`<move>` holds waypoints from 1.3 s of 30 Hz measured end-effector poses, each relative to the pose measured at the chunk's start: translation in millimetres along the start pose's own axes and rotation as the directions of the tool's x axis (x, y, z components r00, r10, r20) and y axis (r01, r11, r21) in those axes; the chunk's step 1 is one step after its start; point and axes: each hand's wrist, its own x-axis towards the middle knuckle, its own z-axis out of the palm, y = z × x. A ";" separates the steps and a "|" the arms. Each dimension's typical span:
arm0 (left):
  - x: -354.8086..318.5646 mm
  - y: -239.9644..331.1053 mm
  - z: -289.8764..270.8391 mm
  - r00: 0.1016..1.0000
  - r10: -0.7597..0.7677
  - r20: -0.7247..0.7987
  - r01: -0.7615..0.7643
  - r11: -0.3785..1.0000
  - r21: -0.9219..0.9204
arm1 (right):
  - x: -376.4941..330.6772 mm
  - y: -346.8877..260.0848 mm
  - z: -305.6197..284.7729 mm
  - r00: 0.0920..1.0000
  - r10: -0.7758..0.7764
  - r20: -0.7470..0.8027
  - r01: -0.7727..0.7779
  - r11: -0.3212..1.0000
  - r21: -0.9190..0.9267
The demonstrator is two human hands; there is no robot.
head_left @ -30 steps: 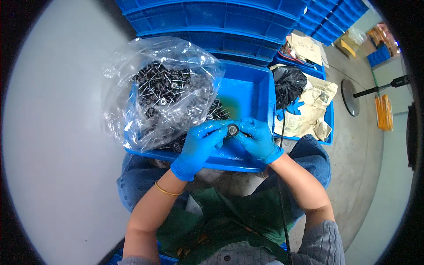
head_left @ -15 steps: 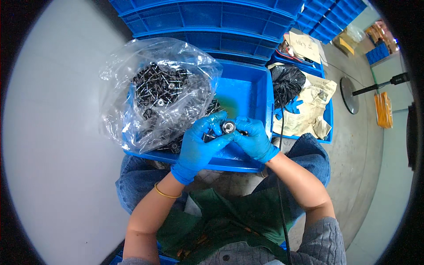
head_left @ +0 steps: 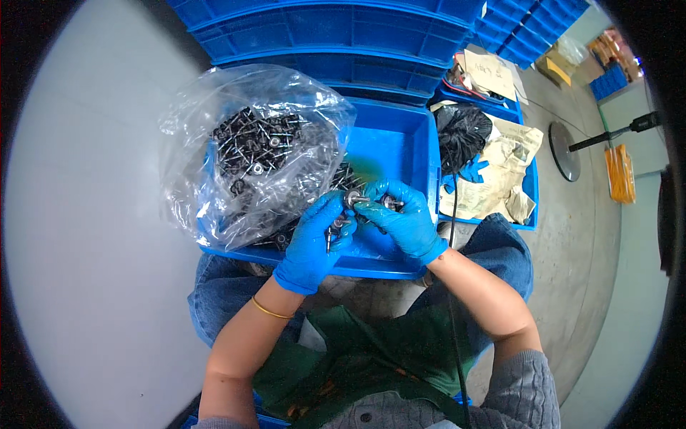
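Observation:
Both my hands wear blue gloves and meet over the blue tray (head_left: 406, 154). A small round metal part with a thin shaft (head_left: 352, 198) is pinched between my left hand (head_left: 307, 247) and my right hand (head_left: 411, 225). Another shafted metal part (head_left: 330, 234) lies in the curled fingers of my left hand. A further round metal part (head_left: 390, 202) is tucked in my right fingers. To the left, a clear plastic bag (head_left: 187, 121) in the tray holds a heap of black-and-silver shafted parts (head_left: 254, 146). More loose parts (head_left: 344, 175) lie beside the bag.
Stacked blue crates (head_left: 336, 32) rise behind the tray. To the right, another blue crate (head_left: 534, 193) holds brown paper (head_left: 511, 161), a black plastic bag (head_left: 461, 136) and a blue glove (head_left: 473, 170). A black cable (head_left: 456, 322) hangs near my right arm. Farther right stands a round-based pole (head_left: 564, 151).
The part between my hands has turned from showing its round face to showing its shaft sideways, and shifted slightly left. My right fingers reach farther left; parts in both hands now show more.

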 end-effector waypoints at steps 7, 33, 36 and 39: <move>-0.5 -6.5 -0.9 0.983 0.150 0.104 -0.175 0.939 0.297 | -1.6 -13.4 2.2 0.993 0.082 0.079 -0.087 0.994 0.062; -1.7 -12.0 -12.5 0.969 0.010 0.247 -0.091 0.944 0.316 | 10.2 -1.6 -14.5 0.895 0.338 0.290 -0.360 0.933 0.025; 3.9 -15.3 -21.4 0.942 -0.144 0.302 0.169 0.984 -0.058 | 11.0 -1.3 -15.8 0.880 0.373 0.295 -0.414 0.906 0.089; 4.0 -15.9 -19.4 0.963 -0.043 0.267 0.013 0.994 0.111 | 9.3 -9.0 -15.9 0.868 0.385 0.312 -0.436 0.893 0.113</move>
